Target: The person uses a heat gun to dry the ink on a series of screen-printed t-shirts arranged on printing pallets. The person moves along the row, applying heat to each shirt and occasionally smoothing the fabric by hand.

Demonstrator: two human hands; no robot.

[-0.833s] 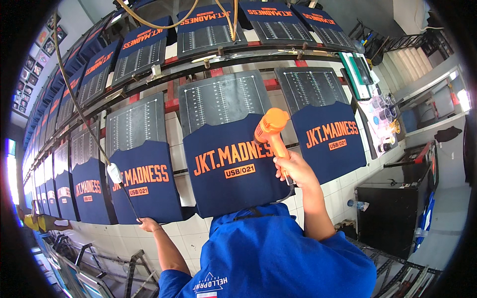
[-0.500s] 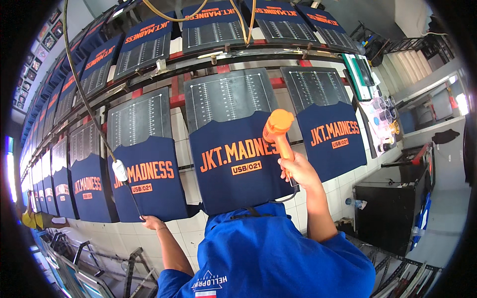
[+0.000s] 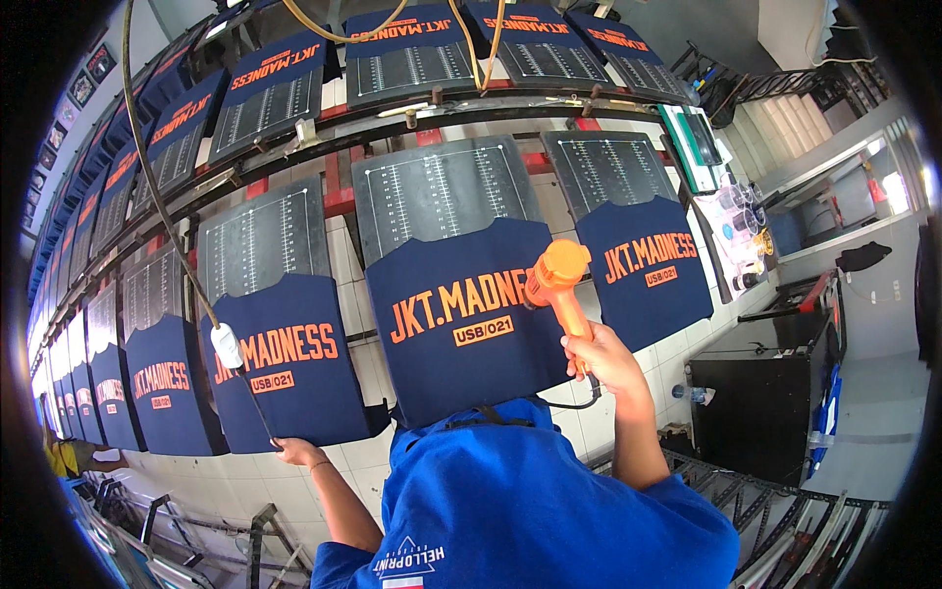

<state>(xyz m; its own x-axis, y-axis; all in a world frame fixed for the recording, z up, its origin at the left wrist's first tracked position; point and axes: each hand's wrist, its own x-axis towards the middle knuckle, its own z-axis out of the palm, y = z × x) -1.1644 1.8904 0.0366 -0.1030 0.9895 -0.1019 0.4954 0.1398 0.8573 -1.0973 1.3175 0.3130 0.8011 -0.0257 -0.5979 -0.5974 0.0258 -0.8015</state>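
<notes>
From my end, the right fingers (image 3: 581, 348) are closed around the handle of an orange hot-air gun (image 3: 559, 279); its head juts beyond them, over the right end of the orange print (image 3: 484, 331) on the middle navy shirt (image 3: 432, 378). That shirt lies on a dark board (image 3: 446, 187), just left of the right fingers; the right-hand shirt (image 3: 638, 236) is beyond and right of them. The left fingers (image 3: 290, 450) are curled at the lower edge of the left-hand shirt (image 3: 314, 412), where a dark cord (image 3: 253, 398) runs down to them from a white connector (image 3: 227, 346); I can't tell whether they pinch cord or cloth.

I see lettering on all three shirts nearest the fingers, so I judge their printing done. Dryness, and how much is left, I can't tell.

Clear round tubs (image 3: 734, 198) are well apart from the right fingers, beyond and to their right, contents too small to make out. Nearer, right of those fingers, is a clear bottle (image 3: 695, 394); I can't tell what's inside.
</notes>
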